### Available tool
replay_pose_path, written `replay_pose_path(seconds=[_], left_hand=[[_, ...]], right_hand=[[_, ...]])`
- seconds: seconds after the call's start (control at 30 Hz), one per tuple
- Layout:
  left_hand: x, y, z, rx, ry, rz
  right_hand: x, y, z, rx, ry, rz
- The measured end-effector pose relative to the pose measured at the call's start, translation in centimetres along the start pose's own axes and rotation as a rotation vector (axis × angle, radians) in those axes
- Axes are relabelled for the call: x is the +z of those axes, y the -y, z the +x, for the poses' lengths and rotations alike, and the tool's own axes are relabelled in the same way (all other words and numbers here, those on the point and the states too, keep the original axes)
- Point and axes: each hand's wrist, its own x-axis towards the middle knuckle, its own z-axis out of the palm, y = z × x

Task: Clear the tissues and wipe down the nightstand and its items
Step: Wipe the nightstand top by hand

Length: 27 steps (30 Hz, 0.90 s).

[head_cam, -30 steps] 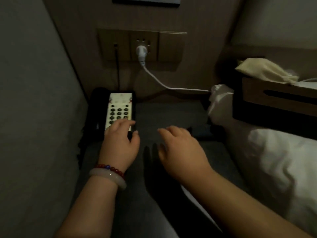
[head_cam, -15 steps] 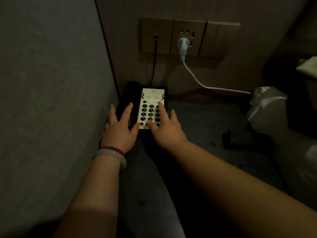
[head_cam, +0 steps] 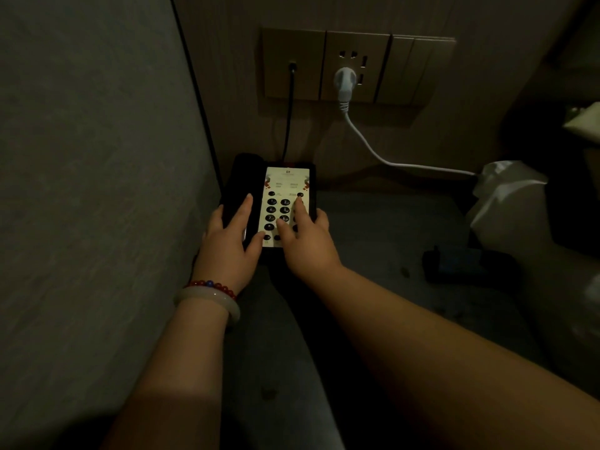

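Dimly, I saw the phone [head_cam: 307,177] at the nightstand's [head_cam: 373,228] back left corner, against a grey wall [head_cam: 97,157], its black cord [head_cam: 289,118] running up to the socket panel [head_cam: 292,47]. A white plug [head_cam: 344,81] sat in the next socket, and its cable [head_cam: 389,161] trailed right behind a crumpled tissue [head_cam: 506,196]. A dark object [head_cam: 461,264] nearby was too dim to identify. Both hands lay flat, gripping nothing: the left hand [head_cam: 227,241] on the handset [head_cam: 235,186], the right hand [head_cam: 305,245] across the keypad [head_cam: 285,186], 1 finger [head_cam: 297,207] stretched over the keys.
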Motion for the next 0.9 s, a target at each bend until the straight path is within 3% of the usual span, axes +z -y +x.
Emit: replay_pose_path(seconds=[0.33, 0.63, 0.9], left_hand=[[0.6, -1.9, -1.7, -0.019, 0.015, -0.039], [0.1, -3.3, -2.1, -0.093, 0.172, -0.035], [0.0, -4.3, -2.6, -0.022, 0.156, -0.129]], right_hand=[[-1.8, -1.6, -1.2, -0.056, -0.071, 0.035], [-3.4, -2.0, -3.4, -0.097, -0.146, -0.077], [-3.5, -1.9, -4.0, -0.069, -0.125, -0.044]])
